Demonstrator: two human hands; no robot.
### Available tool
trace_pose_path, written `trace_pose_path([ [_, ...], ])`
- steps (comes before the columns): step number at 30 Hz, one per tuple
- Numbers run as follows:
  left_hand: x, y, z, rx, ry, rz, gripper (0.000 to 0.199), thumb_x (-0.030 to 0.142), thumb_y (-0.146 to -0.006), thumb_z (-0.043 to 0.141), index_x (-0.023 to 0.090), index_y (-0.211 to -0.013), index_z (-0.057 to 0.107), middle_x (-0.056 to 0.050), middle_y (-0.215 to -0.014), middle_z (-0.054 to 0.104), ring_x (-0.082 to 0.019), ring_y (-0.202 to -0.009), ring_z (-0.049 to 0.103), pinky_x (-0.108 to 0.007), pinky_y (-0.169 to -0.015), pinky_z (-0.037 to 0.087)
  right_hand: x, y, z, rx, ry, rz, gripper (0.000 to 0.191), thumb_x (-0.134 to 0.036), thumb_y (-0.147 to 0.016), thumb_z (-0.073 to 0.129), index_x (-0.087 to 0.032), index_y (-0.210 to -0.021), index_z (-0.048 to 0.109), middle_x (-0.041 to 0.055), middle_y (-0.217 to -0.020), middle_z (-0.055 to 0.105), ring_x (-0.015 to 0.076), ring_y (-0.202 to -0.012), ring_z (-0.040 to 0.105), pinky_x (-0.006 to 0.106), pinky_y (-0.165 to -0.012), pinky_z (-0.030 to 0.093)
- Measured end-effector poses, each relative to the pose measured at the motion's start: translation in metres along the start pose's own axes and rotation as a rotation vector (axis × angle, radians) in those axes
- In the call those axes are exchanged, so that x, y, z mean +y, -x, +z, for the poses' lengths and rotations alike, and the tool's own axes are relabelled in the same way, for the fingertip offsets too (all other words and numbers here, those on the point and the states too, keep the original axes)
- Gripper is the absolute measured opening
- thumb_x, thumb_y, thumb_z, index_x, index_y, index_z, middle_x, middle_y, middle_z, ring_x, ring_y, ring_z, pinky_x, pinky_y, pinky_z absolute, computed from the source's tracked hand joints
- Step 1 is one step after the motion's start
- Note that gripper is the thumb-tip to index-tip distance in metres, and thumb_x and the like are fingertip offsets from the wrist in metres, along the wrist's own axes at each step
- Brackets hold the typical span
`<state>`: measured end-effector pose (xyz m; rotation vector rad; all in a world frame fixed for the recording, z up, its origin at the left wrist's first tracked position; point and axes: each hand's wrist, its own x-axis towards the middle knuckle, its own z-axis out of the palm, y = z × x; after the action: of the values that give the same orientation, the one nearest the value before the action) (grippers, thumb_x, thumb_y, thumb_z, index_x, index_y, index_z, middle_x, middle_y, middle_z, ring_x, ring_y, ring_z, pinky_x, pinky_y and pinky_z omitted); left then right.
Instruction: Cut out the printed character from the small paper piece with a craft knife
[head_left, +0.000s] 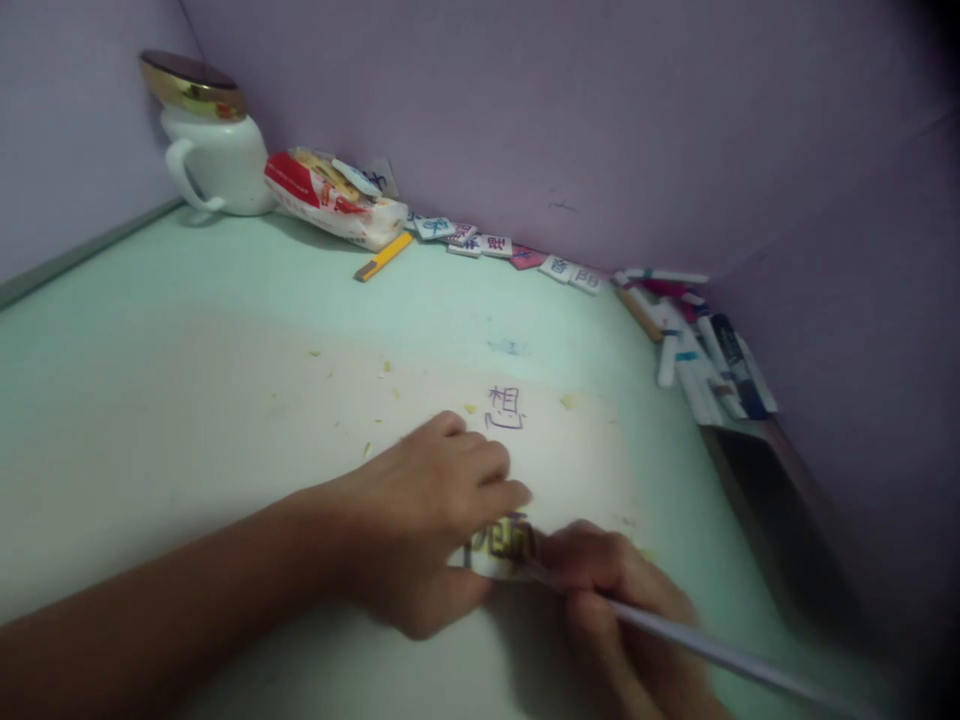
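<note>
Near the lower middle of the view, a small white piece [501, 548] with yellow and dark character strokes lies between my hands. My left hand [439, 525] grips it from the left, with curled fingers above and the thumb below. My right hand [630, 610] is closed around a thin, light-coloured tool [697, 645], whose tip meets the right part of the piece. The tip is blurred and partly hidden by the fingers. Just beyond my left fingers, a purple character [505, 407] is drawn on the pale work surface [225, 400], among scattered yellow bits.
A white mug [225, 165] with a gold-rimmed lid stands at the back left, beside a red-and-white packet [330, 200]. A yellow cutter [384, 257] lies before it. Small character tiles [495, 245] line the wall. Pens [694, 365] and a dark flat object [772, 520] lie right.
</note>
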<state>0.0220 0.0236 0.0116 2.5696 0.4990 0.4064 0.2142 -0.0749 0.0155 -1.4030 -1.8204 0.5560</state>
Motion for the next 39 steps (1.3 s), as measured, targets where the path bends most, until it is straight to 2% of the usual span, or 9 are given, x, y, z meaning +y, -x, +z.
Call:
trace_pose_path([
  [4,0.0,-0.001,0.0,-0.01,0.003,0.002,0.035,0.027,-0.074,0.061,0.014,-0.107,0.06,-0.008,-0.093,0.056,-0.023,-0.084,0.052,-0.042,-0.086,0.037,-0.006,-0.008,-0.007,-0.057,0.0,-0.037,0.028,-0.043,-0.097,0.047,-0.027,-0.081,0.064,0.0007,-0.065,0.065,0.017,-0.055,0.063,0.027,-0.053,0.052],
  [10,0.0,-0.001,0.0,-0.014,0.001,0.003,0.035,0.026,-0.074,0.062,0.015,-0.107,0.059,-0.007,-0.093,0.056,-0.023,-0.085,0.052,-0.041,-0.087,0.037,-0.003,-0.013,-0.009,-0.12,-0.037,-0.092,0.034,-0.046,-0.098,0.042,-0.026,-0.079,0.062,0.0004,-0.063,0.063,0.0163,-0.054,0.062,0.027,-0.053,0.052],
  [16,-0.001,-0.001,0.001,-0.012,0.005,0.007,0.036,0.024,-0.071,0.062,0.014,-0.106,0.06,-0.007,-0.091,0.055,-0.023,-0.083,0.052,-0.041,-0.086,0.037,0.005,-0.013,-0.01,-0.142,-0.074,-0.156,0.027,-0.044,-0.098,0.044,-0.026,-0.087,0.061,0.001,-0.069,0.064,0.0166,-0.06,0.062,0.026,-0.054,0.05],
  [20,0.0,-0.001,0.0,-0.018,-0.001,0.016,0.038,0.024,-0.072,0.062,0.014,-0.108,0.06,-0.007,-0.092,0.055,-0.023,-0.084,0.052,-0.041,-0.087,0.036,0.013,-0.002,-0.013,-0.066,-0.113,-0.105,0.024,-0.042,-0.099,0.044,-0.027,-0.085,0.057,0.0006,-0.073,0.064,0.0159,-0.063,0.062,0.025,-0.056,0.049],
  [24,0.0,-0.001,0.0,-0.013,-0.016,0.017,0.039,0.024,-0.073,0.063,0.013,-0.11,0.06,-0.008,-0.093,0.054,-0.023,-0.084,0.052,-0.04,-0.087,0.037,0.019,0.008,-0.009,-0.008,-0.141,0.065,0.014,-0.034,-0.099,0.047,-0.027,-0.091,0.057,0.0021,-0.084,0.065,0.0174,-0.076,0.062,0.027,-0.064,0.05],
  [26,0.0,-0.001,0.0,-0.009,-0.017,0.014,0.037,0.026,-0.074,0.064,0.013,-0.108,0.061,-0.008,-0.092,0.054,-0.023,-0.084,0.052,-0.041,-0.086,0.037,0.022,0.01,-0.003,0.019,-0.192,0.104,0.012,-0.031,-0.098,0.048,-0.026,-0.091,0.057,0.0009,-0.08,0.062,0.0154,-0.071,0.06,0.025,-0.061,0.048],
  [32,-0.002,-0.001,0.001,-0.01,-0.028,-0.001,0.047,0.036,-0.074,0.071,0.012,-0.113,0.059,-0.008,-0.093,0.056,-0.024,-0.085,0.052,-0.041,-0.086,0.038,0.03,0.012,0.01,0.172,-0.333,0.086,0.013,-0.022,-0.098,0.049,-0.024,-0.088,0.057,-0.0019,-0.076,0.058,0.0112,-0.064,0.052,0.021,-0.055,0.041],
  [39,-0.004,-0.002,0.005,0.03,-0.057,0.014,0.053,0.039,-0.075,0.07,0.011,-0.118,0.058,-0.009,-0.094,0.058,-0.024,-0.083,0.052,-0.042,-0.088,0.037,0.026,0.012,0.006,0.164,-0.268,0.088,0.013,-0.021,-0.097,0.05,-0.024,-0.086,0.057,-0.0038,-0.075,0.057,0.0091,-0.064,0.051,0.019,-0.057,0.04],
])
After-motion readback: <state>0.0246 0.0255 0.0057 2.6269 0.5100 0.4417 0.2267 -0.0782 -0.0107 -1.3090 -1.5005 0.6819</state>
